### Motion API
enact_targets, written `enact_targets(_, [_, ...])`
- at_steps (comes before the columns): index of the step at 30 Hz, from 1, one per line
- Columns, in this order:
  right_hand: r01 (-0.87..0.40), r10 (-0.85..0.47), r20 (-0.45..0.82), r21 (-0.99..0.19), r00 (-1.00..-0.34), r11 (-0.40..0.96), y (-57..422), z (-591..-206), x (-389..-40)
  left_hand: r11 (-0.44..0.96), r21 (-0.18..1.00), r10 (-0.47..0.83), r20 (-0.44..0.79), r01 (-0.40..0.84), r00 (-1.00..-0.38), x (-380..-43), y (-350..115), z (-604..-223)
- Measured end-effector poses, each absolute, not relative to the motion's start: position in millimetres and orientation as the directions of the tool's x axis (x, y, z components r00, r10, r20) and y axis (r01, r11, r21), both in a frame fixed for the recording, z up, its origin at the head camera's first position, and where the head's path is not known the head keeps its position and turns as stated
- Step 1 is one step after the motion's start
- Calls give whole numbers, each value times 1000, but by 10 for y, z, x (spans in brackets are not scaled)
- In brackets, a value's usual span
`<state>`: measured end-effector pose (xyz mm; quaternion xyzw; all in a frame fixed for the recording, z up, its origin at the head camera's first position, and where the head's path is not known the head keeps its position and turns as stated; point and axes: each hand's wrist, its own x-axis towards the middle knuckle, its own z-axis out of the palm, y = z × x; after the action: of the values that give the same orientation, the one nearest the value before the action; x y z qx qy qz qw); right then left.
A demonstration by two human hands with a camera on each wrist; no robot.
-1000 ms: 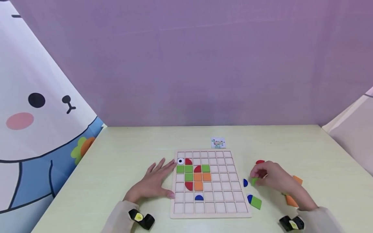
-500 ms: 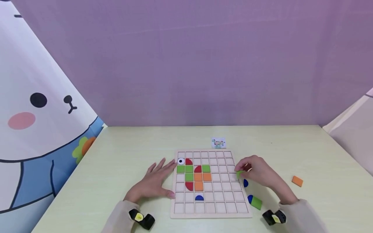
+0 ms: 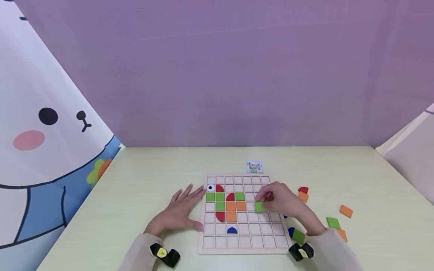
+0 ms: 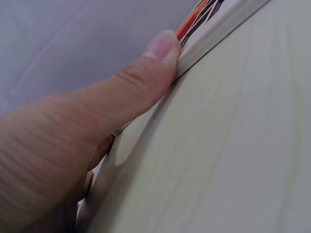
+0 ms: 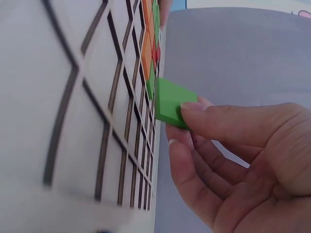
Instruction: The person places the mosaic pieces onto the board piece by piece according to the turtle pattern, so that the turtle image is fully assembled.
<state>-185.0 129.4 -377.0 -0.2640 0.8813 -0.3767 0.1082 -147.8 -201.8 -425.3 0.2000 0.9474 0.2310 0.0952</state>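
A pale wooden grid board (image 3: 245,250) lies on the table, with green, orange and red tiles, an eye tile (image 3: 211,188) and a blue half-round tile (image 3: 232,230) in its cells. My left hand (image 3: 181,212) rests at the board's left edge with fingers spread; the left wrist view shows its thumb (image 4: 141,77) against that edge. Between thumb and fingers, my right hand (image 3: 279,197) pinches a green square tile (image 5: 170,102) over the board's right half. In the right wrist view the tile is tilted, its edge close to the grid.
Right of the board lie a red quarter-round tile (image 3: 303,189), orange tiles (image 3: 346,211), a green tile (image 3: 333,223), and another green tile (image 3: 298,236) beside a blue piece (image 3: 291,231). A small picture card (image 3: 254,166) lies behind the board.
My right hand has carried the green tile leftward from the loose pieces to above the board, uncovering several tiles on the right. The left hand stays in place.
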Motion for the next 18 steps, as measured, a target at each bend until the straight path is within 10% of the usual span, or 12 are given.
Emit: enact_targets(18, [-441, -641, 28, -748, -767, 496, 954, -3844, -1810, 809, 476, 432, -84, 344, -898, -1484, -2008, -4257])
